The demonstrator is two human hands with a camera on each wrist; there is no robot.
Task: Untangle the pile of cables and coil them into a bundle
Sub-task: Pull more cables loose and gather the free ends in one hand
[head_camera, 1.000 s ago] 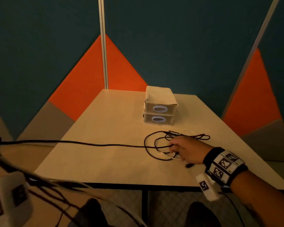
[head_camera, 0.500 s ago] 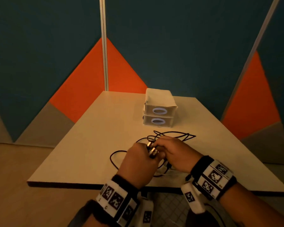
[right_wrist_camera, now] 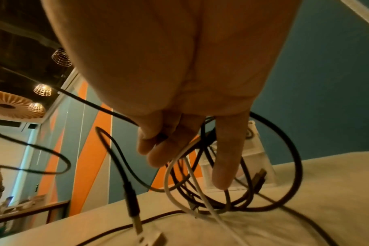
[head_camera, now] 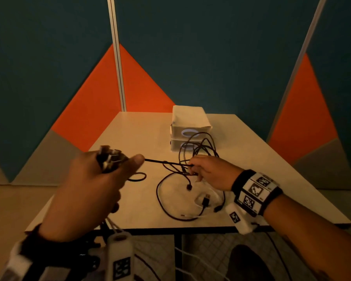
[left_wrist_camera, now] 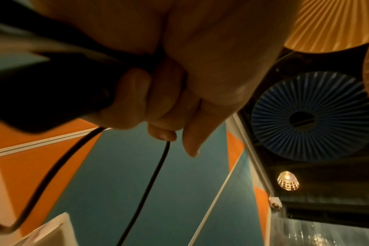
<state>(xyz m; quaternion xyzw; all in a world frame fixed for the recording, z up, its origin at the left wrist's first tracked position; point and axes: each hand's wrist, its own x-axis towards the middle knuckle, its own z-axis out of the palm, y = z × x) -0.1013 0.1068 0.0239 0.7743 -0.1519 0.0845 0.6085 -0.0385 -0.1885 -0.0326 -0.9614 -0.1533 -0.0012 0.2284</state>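
Pulling apart is what we are doing now: half a second ago our two hands met over the cables (head_camera: pixel 187 179) near the table's (head_camera: pixel 272 169) front edge, and now our left hand (head_camera: pixel 93 185) has drawn away to the left and up, clenched around a cluster of connector ends (head_camera: pixel 109 160) with one black strand (head_camera: pixel 164 162) stretched taut back to the right hand (head_camera: pixel 212 172). That right hand, in front of the stacked white boxes (head_camera: pixel 188 126), has risen with several black loops hooked over its curled fingers (right_wrist_camera: pixel 221 158), a white cable (right_wrist_camera: pixel 175 168) among them; the rest of the tangle lies on the table below it. We judge that one cable is now being teased free, so untangling is under way, and coiling has not begun.
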